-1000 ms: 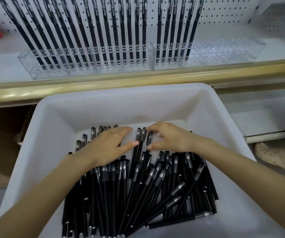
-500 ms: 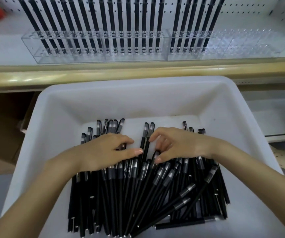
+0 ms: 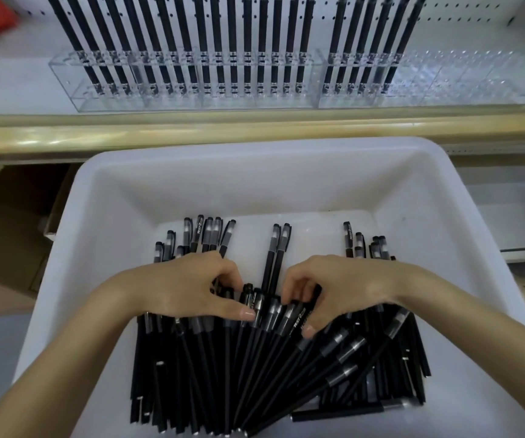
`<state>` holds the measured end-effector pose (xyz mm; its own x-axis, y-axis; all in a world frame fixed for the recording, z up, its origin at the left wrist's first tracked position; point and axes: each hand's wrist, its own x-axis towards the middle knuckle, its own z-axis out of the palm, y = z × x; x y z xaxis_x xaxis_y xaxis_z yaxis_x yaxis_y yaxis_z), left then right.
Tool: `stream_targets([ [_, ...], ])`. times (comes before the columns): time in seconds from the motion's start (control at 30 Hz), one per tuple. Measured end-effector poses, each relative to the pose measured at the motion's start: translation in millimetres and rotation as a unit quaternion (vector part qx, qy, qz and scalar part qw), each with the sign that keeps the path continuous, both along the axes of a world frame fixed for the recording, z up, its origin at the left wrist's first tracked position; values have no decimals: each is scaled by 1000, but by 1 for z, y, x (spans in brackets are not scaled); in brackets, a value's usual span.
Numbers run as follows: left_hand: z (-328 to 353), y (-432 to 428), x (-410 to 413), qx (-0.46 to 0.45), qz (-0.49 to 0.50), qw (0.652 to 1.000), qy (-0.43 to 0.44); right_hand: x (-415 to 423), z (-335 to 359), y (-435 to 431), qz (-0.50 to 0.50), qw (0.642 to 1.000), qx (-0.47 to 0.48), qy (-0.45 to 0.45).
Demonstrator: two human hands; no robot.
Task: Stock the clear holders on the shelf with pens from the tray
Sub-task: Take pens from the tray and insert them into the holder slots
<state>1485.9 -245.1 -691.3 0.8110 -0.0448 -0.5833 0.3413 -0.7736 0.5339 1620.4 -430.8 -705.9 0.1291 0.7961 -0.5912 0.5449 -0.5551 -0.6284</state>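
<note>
Seen from the head camera, a white plastic tray [image 3: 428, 191] fills the lower centre of the frame, with a loose pile of black capped pens [image 3: 254, 374] fanned across its floor. The left hand [image 3: 188, 286] and right hand [image 3: 340, 286] meet at the middle of the pile, each pinching a few pen caps between curled fingers and thumb. Across the top, two clear plastic holders [image 3: 444, 83] sit side by side on a white shelf [image 3: 8, 86]. The left one is lined with upright pens, and the right one has them only at its left end.

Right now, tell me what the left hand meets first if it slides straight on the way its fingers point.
The left hand would likely meet the pens bunched at its thumb tip first, the right hand just beyond.
</note>
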Motion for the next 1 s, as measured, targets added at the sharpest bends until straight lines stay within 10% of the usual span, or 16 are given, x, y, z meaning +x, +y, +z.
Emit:
stream_targets([
  [1.0, 0, 1, 6, -179, 105, 972, -111, 3, 37, -5, -167, 966, 135, 143],
])
